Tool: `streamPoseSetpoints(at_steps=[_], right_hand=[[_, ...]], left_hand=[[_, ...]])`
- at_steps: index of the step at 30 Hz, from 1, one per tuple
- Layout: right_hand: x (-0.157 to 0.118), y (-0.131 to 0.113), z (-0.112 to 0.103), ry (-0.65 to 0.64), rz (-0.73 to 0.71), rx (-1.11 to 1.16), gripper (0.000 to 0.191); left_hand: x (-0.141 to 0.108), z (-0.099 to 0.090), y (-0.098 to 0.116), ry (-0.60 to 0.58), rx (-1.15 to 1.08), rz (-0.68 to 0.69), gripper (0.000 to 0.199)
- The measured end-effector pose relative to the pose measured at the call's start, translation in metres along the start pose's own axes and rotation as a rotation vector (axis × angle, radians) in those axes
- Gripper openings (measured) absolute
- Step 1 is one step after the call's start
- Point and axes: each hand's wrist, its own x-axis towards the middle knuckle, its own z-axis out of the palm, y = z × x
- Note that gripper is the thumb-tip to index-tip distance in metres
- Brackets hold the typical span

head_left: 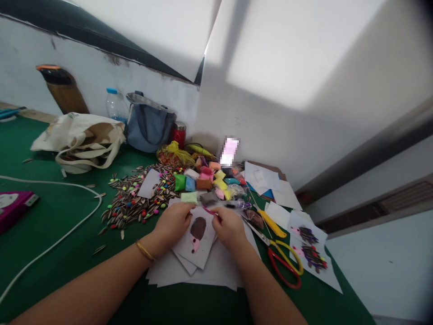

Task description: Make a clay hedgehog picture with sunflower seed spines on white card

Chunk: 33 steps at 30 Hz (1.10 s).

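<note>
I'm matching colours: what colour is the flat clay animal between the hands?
Flat clay animal: dark brown back, pink head; clearest in the head view.

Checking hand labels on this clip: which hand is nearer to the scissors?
Right. The right hand is close beside the scissors; the left hand is farther off, across the brown-and-pink figure.

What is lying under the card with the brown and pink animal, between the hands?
Under the card, a corner of another white paper shows, and below that, larger papers spread on the green table. Their covered parts, and anything between them, cannot be seen.
</note>
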Motion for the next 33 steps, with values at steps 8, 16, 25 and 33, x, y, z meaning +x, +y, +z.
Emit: streamPoseSetpoints(at_steps=[8, 16, 25, 33], right_hand=[[-0.006, -0.001, 0.005, -0.069, 0.052, 0.404, 0.029], [-0.002, 0.006, 0.0, -0.126, 0.18, 0.682, 0.026], [0.004, 0.053, -0.023, -0.164, 0.189, -0.228, 0.033], [-0.003, 0.026, -0.015, 0.018, 0.12, -0.278, 0.037]], left_hand=[[-0.001, 0.003, 0.0, 0.139, -0.045, 0.132, 0.025], [-0.002, 0.005, -0.002, 0.199, -0.064, 0.232, 0.008], [-0.001, -0.002, -0.008, 0.182, -0.145, 0.102, 0.016], [0.003, -0.001, -0.012, 0.193, -0.225, -0.041, 0.015]])
